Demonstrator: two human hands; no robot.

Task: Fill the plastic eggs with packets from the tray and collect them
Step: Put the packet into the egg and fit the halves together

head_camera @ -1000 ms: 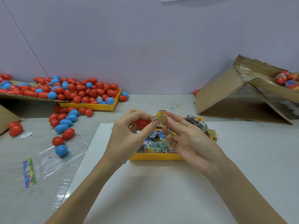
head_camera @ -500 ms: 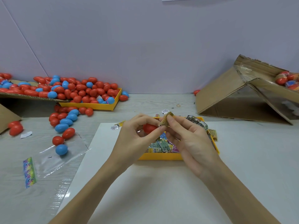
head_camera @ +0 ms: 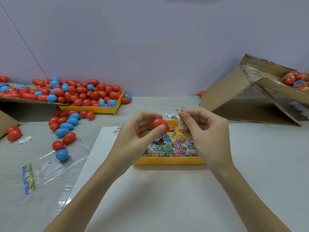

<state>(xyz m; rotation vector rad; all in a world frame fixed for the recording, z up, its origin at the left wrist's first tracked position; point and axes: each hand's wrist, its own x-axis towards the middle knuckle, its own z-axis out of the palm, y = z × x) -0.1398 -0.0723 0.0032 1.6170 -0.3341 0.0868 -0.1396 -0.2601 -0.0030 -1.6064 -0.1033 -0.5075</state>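
Plain lilac wall (head_camera: pixel 150 47); pale wood-grain floor (head_camera: pixel 150 102); even light.

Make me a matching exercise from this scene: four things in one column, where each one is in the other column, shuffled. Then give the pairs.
Things
1. red egg
2. folded packet
3. blue egg
4. rubber band

Places
A. on the clear plastic bag
B. pinched in the right hand
C. on the bare table beyond the packet tray
D. held in the left hand

Pairs: 1-D, 2-B, 3-A, 4-C
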